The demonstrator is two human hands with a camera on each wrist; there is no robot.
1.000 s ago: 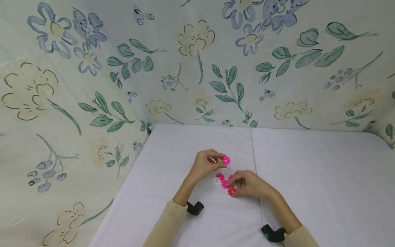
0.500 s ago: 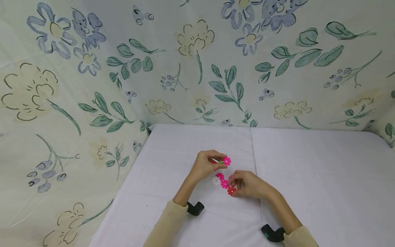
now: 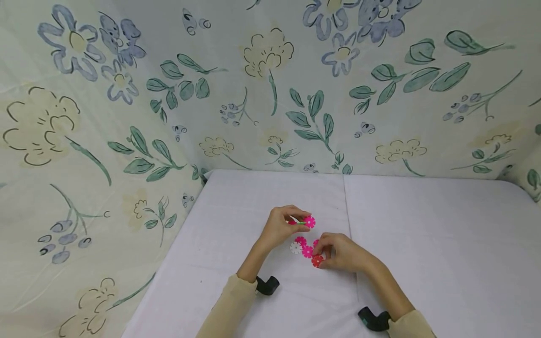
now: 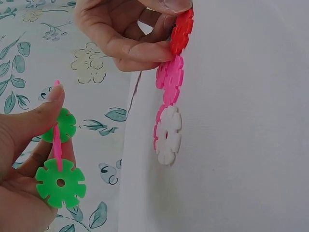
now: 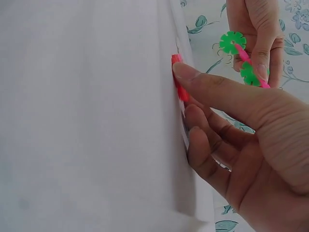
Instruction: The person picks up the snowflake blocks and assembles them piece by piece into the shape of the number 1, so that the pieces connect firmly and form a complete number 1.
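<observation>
My left hand point(image 3: 280, 227) pinches a short chain of interlocking snowflake discs. In the left wrist view this chain shows a green disc point(image 4: 61, 183), a pink disc seen edge-on point(image 4: 57, 145) and a second green disc point(image 4: 66, 125) partly behind the thumb. A pink disc point(image 3: 310, 222) stands out past the fingertips in the head view. Lower and to the right, my right hand point(image 3: 341, 252) pinches another chain by its red disc point(image 4: 181, 36). Joined to that are pink discs point(image 4: 174, 82) and a white disc point(image 4: 168, 135) at the far end. The two chains are apart.
A white cloth point(image 3: 236, 300) with a seam line covers the table. Behind it and to the left hangs a flower-printed curtain point(image 3: 236, 70). A black wrist device point(image 3: 267, 285) sits at the left wrist, another black device point(image 3: 374, 319) at the right.
The chain in my left hand has turned slightly between the fingers, its pink end disc shifting a little. My right hand and its chain have hardly moved.
</observation>
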